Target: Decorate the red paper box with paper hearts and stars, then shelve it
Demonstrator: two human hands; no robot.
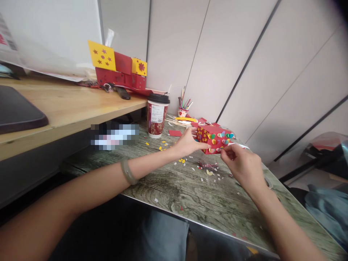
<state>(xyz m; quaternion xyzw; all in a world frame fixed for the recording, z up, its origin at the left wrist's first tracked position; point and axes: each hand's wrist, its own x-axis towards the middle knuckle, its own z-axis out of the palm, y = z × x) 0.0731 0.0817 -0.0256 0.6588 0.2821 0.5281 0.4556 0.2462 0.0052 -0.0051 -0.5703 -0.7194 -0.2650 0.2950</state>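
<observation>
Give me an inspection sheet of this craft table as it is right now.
Surface: table, wood-grain, littered.
Job's things: red box with stars and coloured hearts on it.
Clutter: paper scraps, lidded cup, pen pot.
Hands: left hand grips the box's side; right hand pinches its lower edge.
Cables: nothing seen.
Surroundings: shelf with a paper model; panelled wall.
</observation>
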